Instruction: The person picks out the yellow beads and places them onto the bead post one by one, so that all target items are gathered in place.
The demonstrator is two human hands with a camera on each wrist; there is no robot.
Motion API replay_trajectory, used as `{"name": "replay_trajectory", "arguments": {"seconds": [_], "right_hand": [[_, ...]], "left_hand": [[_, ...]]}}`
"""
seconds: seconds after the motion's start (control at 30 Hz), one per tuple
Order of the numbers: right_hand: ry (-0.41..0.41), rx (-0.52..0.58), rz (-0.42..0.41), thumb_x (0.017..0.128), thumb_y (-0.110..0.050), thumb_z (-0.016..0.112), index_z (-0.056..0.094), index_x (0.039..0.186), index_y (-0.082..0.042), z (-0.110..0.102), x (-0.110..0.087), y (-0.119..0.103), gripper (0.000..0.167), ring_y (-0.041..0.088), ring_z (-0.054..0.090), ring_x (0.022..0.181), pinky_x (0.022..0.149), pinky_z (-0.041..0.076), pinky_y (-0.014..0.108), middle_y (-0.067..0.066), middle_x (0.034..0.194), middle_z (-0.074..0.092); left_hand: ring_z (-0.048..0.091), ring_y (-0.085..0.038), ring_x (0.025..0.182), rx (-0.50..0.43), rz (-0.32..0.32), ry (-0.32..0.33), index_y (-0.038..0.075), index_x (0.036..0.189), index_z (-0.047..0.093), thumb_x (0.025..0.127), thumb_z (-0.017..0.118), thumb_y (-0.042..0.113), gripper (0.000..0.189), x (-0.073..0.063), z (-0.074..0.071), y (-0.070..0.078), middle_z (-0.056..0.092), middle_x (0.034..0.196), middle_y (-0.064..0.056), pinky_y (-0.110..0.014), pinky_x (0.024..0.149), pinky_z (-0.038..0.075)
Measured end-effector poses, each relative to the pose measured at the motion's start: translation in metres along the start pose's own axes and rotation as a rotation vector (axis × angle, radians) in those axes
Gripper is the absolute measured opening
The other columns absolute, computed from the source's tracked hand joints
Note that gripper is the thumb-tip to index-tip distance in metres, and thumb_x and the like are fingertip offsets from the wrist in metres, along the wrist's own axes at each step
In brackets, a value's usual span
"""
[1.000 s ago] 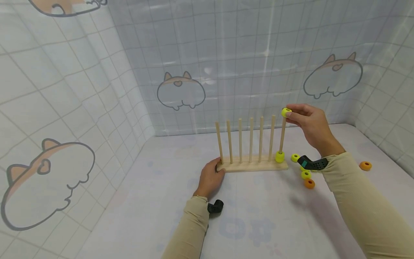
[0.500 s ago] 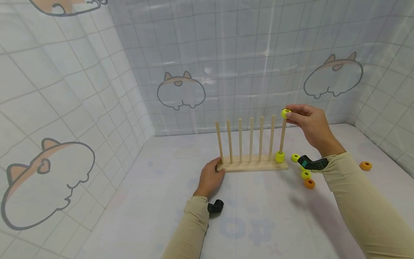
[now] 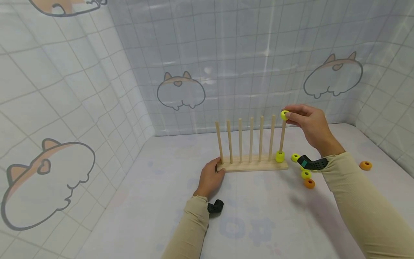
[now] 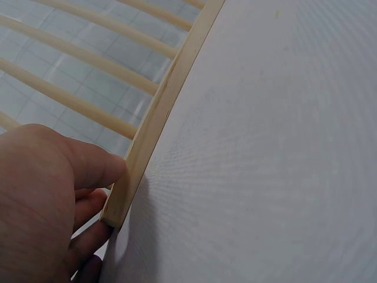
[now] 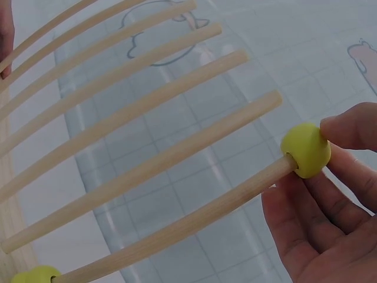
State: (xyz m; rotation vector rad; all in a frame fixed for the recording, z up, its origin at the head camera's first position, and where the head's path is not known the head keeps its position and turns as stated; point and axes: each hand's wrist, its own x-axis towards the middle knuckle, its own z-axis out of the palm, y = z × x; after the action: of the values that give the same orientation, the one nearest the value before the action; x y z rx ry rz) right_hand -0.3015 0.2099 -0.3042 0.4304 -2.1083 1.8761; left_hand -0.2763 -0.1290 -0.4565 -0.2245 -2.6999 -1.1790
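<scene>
A wooden rack with several upright dowels stands on the table. My left hand grips the left end of its base; in the left wrist view the thumb lies on the base's edge with fingers around the end. My right hand pinches a yellow bead between thumb and fingers at the top of the rightmost dowel. The dowel's tip sits in the bead's hole. Lower down, yellow beads sit at the foot of that same dowel.
Right of the rack lie loose yellow beads, partly hidden by the right wrist's black band. An orange bead lies beside them, and another orange bead farther right. A tile-patterned sheet rises behind the rack.
The yellow bead in my right hand has shifted slightly down and tilted at the dowel's tip. My left hand and the rack have stayed put.
</scene>
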Motion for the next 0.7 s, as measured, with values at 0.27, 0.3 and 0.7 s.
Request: {"name": "replay_trajectory", "arguments": {"seconds": [0.27, 0.3, 0.7], "right_hand": [[0.014, -0.040, -0.023, 0.099, -0.024, 0.065, 0.062, 0.128, 0.006, -0.001, -0.001, 0.000, 0.041, 0.015, 0.062, 0.109, 0.090, 0.051, 0.017, 0.006, 0.120, 0.067], [0.014, -0.036, -0.024, 0.099, -0.024, 0.065, 0.062, 0.127, 0.005, -0.002, -0.001, 0.001, 0.041, 0.015, 0.062, 0.110, 0.090, 0.052, 0.018, 0.006, 0.120, 0.067], [0.034, 0.052, 0.017, 0.097, -0.025, 0.068, 0.064, 0.124, 0.002, -0.009, -0.010, 0.012, 0.039, 0.014, 0.066, 0.103, 0.086, 0.054, 0.018, 0.006, 0.114, 0.069]], "left_hand": [[0.051, -0.028, 0.131, 0.002, -0.005, -0.003, 0.005, 0.145, 0.053, 0.096, 0.063, 0.017, 0.051, 0.001, 0.000, 0.000, 0.058, 0.140, -0.012, -0.041, 0.110, 0.041], [0.051, -0.028, 0.131, 0.003, -0.003, -0.002, 0.005, 0.145, 0.053, 0.096, 0.063, 0.017, 0.051, 0.001, 0.000, 0.000, 0.058, 0.140, -0.012, -0.041, 0.109, 0.041], [0.051, -0.027, 0.131, 0.004, 0.002, 0.003, 0.004, 0.144, 0.054, 0.096, 0.064, 0.017, 0.051, 0.002, 0.000, -0.001, 0.058, 0.139, -0.012, -0.041, 0.109, 0.041]]}}
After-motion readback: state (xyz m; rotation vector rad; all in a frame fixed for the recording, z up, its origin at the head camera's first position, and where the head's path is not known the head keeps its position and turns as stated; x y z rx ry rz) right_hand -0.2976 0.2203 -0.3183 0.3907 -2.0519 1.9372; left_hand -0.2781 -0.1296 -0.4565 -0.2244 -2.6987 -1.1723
